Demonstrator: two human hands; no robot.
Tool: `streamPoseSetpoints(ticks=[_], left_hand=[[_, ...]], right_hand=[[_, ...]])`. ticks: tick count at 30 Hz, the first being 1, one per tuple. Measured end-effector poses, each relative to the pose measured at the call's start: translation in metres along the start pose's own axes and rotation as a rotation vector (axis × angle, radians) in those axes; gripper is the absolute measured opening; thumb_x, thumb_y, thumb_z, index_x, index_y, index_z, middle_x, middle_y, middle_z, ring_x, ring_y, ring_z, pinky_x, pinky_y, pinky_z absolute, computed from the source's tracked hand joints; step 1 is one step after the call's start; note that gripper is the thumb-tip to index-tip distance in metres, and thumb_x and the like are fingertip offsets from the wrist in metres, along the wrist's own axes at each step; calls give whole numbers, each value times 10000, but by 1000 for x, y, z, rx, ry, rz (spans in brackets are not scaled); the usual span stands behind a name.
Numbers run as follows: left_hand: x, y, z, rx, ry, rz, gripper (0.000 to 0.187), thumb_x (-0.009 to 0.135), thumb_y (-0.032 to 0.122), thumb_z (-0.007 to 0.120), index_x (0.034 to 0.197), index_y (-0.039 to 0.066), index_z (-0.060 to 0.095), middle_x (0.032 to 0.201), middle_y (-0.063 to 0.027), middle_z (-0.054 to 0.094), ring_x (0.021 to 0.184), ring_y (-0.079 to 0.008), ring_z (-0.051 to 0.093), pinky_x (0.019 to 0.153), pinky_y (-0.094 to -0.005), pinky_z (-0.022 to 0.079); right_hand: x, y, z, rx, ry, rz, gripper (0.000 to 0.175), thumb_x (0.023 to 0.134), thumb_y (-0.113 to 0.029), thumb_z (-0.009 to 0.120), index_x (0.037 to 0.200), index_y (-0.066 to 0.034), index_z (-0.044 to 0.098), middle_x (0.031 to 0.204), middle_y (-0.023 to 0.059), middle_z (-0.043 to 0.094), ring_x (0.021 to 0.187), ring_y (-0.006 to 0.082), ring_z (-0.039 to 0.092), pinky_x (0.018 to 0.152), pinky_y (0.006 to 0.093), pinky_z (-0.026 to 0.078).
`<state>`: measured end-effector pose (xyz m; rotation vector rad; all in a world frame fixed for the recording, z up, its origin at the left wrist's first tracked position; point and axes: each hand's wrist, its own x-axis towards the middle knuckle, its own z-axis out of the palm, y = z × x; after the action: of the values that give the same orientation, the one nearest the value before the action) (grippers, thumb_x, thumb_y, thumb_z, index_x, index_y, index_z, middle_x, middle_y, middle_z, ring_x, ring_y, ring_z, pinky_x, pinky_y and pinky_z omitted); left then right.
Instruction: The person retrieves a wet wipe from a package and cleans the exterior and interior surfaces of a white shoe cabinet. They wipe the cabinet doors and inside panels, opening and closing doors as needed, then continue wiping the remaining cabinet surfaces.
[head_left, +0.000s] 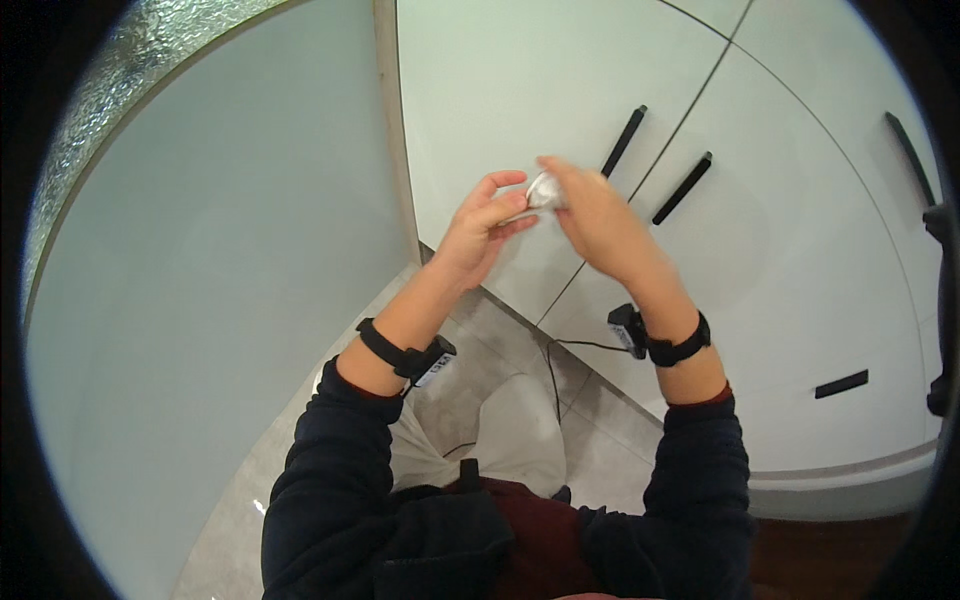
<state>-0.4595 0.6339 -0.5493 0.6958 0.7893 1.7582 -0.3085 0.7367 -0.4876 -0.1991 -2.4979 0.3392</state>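
Note:
Both hands meet in front of white cabinet doors, around a small, shiny white object (546, 191) that is blurred and partly covered. I cannot tell exactly what it is. My left hand (484, 229) grips its left side between thumb and fingers. From the right, my right hand (604, 217) curls over it, its fingers mostly hidden behind the back of the hand. Just beyond my right hand is a black bar handle (625, 141) on a white cabinet door (480, 90).
A second black handle (682, 188) is on the adjoining door, with another handle (841, 384) lower right. A pale panel (225, 225) stands at the left. Black devices are strapped to both forearms, and a thin cable (553, 375) hangs over the grey tiled floor (607, 427).

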Motion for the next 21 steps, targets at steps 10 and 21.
streamPoseSetpoints(ticks=[10,21], left_hand=[[12,-21,-32,152,359,-126,243,927,134,566,1155,73,511,1046,-39,626,896,-125,593,818,-281,511],[16,-52,-72,85,477,-157,234,898,88,594,1120,61,525,957,-21,621,786,-98,582,729,-263,508]], right_hand=[[82,85,-103,-733,628,-85,101,794,-44,563,871,-43,627,903,138,537,904,319,535,781,411,469],[108,74,-76,-820,658,-6,60,777,-107,620,733,-77,648,841,109,560,860,278,573,722,386,524]])
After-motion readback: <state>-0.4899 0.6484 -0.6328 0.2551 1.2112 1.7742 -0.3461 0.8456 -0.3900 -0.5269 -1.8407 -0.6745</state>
